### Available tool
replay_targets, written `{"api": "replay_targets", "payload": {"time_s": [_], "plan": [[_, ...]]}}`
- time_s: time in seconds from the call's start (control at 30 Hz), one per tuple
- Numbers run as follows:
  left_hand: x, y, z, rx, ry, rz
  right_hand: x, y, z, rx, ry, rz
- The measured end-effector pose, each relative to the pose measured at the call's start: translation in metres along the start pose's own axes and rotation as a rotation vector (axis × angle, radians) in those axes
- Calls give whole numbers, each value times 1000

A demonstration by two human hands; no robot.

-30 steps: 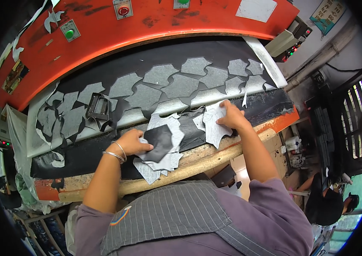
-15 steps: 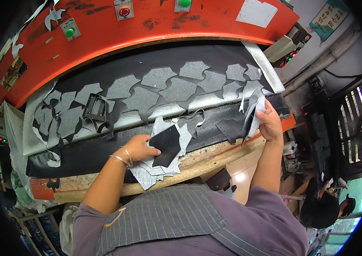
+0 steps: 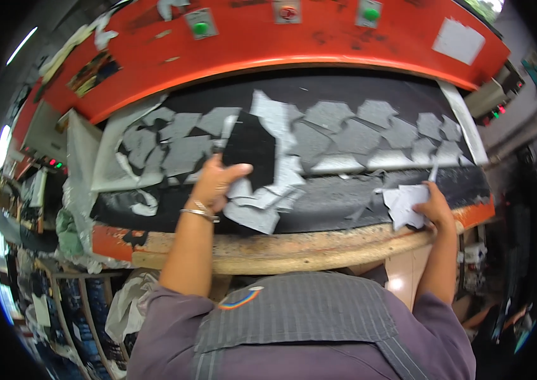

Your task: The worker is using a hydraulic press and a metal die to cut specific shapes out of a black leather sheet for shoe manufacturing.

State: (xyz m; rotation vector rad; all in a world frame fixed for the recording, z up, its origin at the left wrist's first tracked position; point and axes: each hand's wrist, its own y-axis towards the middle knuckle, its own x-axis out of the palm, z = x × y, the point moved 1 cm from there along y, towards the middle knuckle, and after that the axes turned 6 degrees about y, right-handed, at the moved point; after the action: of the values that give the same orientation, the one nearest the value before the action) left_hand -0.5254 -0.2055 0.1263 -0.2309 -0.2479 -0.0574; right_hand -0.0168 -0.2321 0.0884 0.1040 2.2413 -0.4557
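My left hand (image 3: pixel 213 185) grips a loose stack of cut sheet pieces, thumb on top. The uppermost piece is black (image 3: pixel 252 152); light grey pieces (image 3: pixel 259 216) fan out beneath it. This stack is held up over the cutting bed and hides part of it. At the right, my right hand (image 3: pixel 435 208) is closed on light grey cut pieces (image 3: pixel 404 204), low over the bed's black front strip (image 3: pixel 338 201). How many it holds I cannot tell. Between the hands and the machine lie rows of grey cut pieces (image 3: pixel 325 114) with narrow black gaps and scraps.
A red-orange machine beam (image 3: pixel 237 41) spans the far side, with green buttons (image 3: pixel 201 28) and a red button (image 3: pixel 287 12). A wooden rail (image 3: pixel 293 256) edges the near side. Clear plastic sheeting (image 3: pixel 81 158) hangs at the left; a barred rack (image 3: pixel 85 304) stands below it.
The left hand has lifted the stack from the near strip, moving it away from me over the bed. The right hand has lowered its pieces toward the front strip. My view has turned left.
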Motion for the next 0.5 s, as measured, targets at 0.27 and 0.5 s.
{"api": "replay_targets", "payload": {"time_s": [0.27, 0.5], "plan": [[8, 4, 9, -2, -299, -248, 90, -79, -135, -289, 931, -15], [1, 17, 20, 97, -195, -219, 237, -88, -227, -7, 1825, -303]]}}
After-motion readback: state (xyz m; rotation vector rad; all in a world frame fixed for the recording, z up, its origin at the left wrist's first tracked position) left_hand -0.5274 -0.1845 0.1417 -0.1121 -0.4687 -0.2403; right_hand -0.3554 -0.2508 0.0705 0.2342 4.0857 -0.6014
